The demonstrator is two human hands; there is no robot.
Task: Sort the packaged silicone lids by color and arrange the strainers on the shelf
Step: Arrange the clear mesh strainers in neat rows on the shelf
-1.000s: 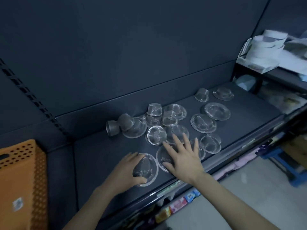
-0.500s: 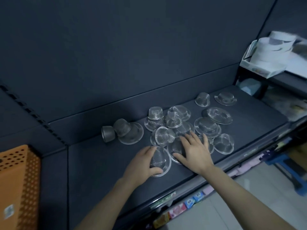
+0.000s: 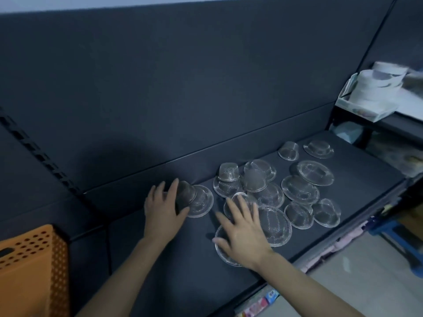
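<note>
Left hand has let go of the wide front strainer and moved up-left to the cup strainer at the back of the shelf. Its fingers and thumb curl round the cup. Right hand has slid down and now lies spread flat, pressing on the front strainer and touching its neighbour.

My read: wide ones get parked at the front, cups next. It's still a loose pile, so arranging is far from done.

The cup lies on its side, long axis roughly left-right along the shelf. Closed end looks to face the palm, mouth toward the flat strainer it touches. No lids I can pick out.
</note>
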